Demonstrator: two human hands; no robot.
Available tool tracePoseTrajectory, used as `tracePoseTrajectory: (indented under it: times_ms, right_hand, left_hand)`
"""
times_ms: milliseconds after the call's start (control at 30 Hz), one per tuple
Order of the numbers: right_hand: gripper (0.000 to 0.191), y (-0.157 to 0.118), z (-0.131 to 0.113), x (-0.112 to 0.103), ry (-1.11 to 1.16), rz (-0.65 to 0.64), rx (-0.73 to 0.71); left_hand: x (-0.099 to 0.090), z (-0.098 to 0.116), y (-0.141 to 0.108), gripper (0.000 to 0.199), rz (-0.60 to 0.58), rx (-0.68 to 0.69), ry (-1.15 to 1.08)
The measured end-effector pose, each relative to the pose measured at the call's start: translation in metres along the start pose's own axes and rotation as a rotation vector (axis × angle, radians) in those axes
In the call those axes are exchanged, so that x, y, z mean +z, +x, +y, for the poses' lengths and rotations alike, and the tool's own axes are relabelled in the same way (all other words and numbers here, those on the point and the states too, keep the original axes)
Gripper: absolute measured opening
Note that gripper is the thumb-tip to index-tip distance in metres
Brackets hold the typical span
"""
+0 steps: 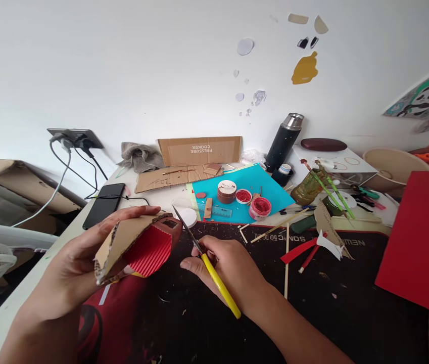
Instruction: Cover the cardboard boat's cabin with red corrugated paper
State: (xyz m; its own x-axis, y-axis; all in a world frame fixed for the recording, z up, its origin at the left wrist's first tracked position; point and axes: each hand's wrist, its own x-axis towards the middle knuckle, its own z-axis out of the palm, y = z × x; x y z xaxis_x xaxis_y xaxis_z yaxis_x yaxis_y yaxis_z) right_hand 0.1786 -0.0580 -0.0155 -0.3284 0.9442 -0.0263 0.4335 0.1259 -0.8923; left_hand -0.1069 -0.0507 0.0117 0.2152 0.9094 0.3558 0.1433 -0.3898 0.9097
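Note:
My left hand (72, 258) is closed around a folded cardboard model (129, 232), raised above the desk mat. Red corrugated paper (151, 250) covers its inner side, and a brown part with a dark opening sits at its right end. Yellow-handled scissors (220, 285), seen nearly edge-on, are gripped in my right hand (231, 265). Their dark, narrow blades point up and left, with the tip close to the model's right end. Whether the tip touches it I cannot tell. My left fingertips are partly hidden behind the cardboard.
A black mat (218, 323) covers the desk's front. Behind it lie a teal sheet (237, 177) with an open pot of red paint (260, 208), and a phone (104, 205). A dark flask (284, 139), brushes (331, 192) in a jar and a red board (419, 242) stand rightward.

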Motion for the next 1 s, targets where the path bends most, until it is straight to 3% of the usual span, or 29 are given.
tracePoseTrajectory:
  times_ms: [200,400,567,633,800,1000]
  right_hand:
    - [0.048,0.0,0.001,0.002,0.008,0.011,0.002]
    - [0.045,0.0,0.002,0.001,0.205,0.087,0.067]
    - [0.057,0.002,0.008,0.002,0.473,0.107,0.115]
    - [0.061,0.003,0.01,0.002,0.536,0.118,0.113]
    - [0.061,0.006,0.012,-0.001,0.54,0.145,0.102]
    - [0.057,0.006,0.007,-0.002,0.518,0.109,0.113]
  left_hand:
    - [0.003,0.004,-0.001,0.056,0.035,-0.06,-0.018]
    - [0.011,-0.001,0.01,0.084,0.247,-0.218,-0.298]
    - [0.013,-0.013,0.02,0.033,0.165,-0.229,-0.531]
    - [0.016,-0.014,0.021,0.035,0.145,-0.307,-0.591]
    - [0.033,-0.013,0.024,0.057,0.221,-0.444,-0.701]
    - [0.043,-0.018,0.025,0.043,0.071,-0.531,-0.813]
